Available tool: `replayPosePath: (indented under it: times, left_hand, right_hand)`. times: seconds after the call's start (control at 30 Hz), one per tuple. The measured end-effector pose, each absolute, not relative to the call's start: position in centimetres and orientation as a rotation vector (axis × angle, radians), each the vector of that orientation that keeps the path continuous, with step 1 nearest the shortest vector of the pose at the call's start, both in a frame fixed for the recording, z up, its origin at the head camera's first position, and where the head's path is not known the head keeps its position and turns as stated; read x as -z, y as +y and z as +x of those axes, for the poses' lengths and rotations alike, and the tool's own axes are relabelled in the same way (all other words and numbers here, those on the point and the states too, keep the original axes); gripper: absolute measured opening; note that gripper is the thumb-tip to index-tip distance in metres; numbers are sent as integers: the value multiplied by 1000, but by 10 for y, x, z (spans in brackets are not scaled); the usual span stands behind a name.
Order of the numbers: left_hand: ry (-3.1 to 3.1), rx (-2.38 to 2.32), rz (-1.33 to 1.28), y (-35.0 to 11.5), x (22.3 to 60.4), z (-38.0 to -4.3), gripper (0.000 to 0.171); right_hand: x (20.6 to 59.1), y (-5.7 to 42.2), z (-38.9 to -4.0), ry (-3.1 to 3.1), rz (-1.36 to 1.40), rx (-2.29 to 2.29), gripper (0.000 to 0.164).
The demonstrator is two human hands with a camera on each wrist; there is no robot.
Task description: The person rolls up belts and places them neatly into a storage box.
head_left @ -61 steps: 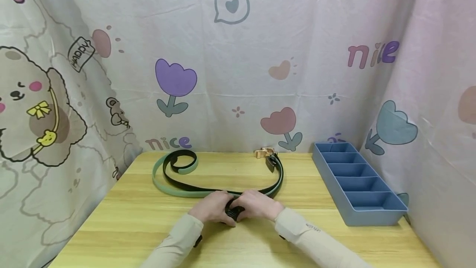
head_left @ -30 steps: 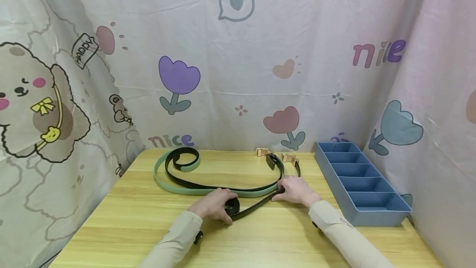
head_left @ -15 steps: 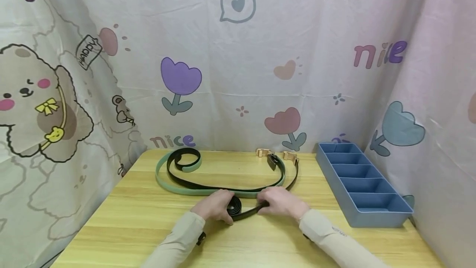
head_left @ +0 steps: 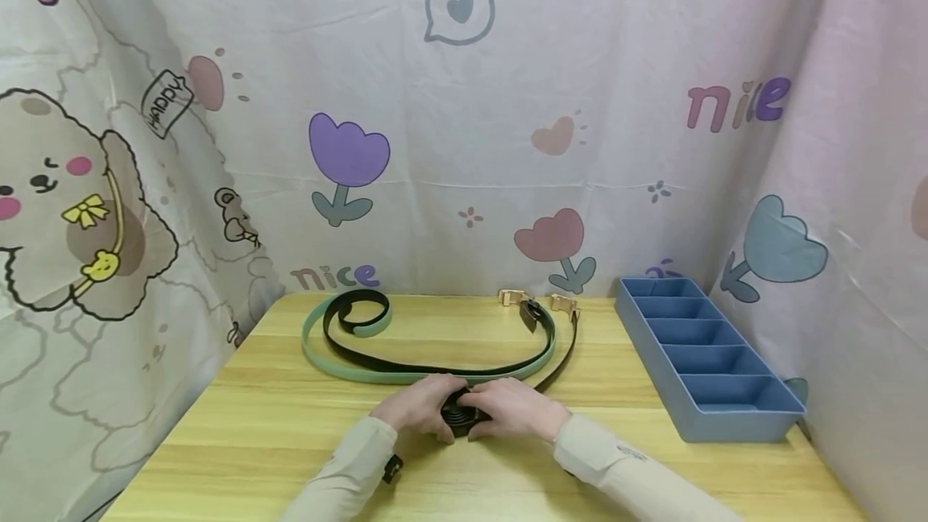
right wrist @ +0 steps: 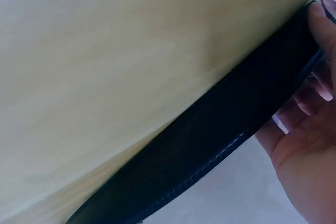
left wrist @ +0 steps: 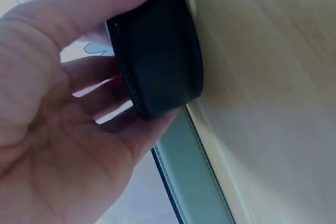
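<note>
A black belt (head_left: 458, 420) stands on edge on the table, its near part wound into a coil. My left hand (head_left: 419, 409) grips the coil from the left, thumb and fingers around it; the left wrist view shows the dark coil (left wrist: 157, 56) up close. My right hand (head_left: 516, 411) holds the belt at the coil's right side. From there the belt's loose length (head_left: 561, 365) curves back to a gold buckle (head_left: 564, 303). In the right wrist view the stitched black strap (right wrist: 210, 124) runs to my fingertips.
Behind my hands a green strap (head_left: 355, 377) and a black strap (head_left: 377, 361) lie in a wide loop, curled at the left. A gold buckle (head_left: 512, 297) and a dark buckle (head_left: 532, 312) lie at its right end. A blue compartment box (head_left: 677, 393) stands at right.
My right hand first went out right along the belt, then came back to the coil. The belt's gold buckle end now shows at the back right. My left hand stayed on the coil.
</note>
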State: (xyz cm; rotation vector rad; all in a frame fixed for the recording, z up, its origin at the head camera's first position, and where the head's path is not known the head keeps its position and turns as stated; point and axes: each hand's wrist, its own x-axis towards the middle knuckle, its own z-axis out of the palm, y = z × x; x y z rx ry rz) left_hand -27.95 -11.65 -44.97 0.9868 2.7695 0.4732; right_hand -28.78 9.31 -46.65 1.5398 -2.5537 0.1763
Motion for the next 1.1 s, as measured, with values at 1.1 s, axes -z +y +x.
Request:
replayPosePath:
  times: [1.1]
  left_hand:
    - [2949, -360, 977, -103, 454, -275, 54]
  right_hand:
    - [459, 104, -294, -2660, 1567, -271, 41]
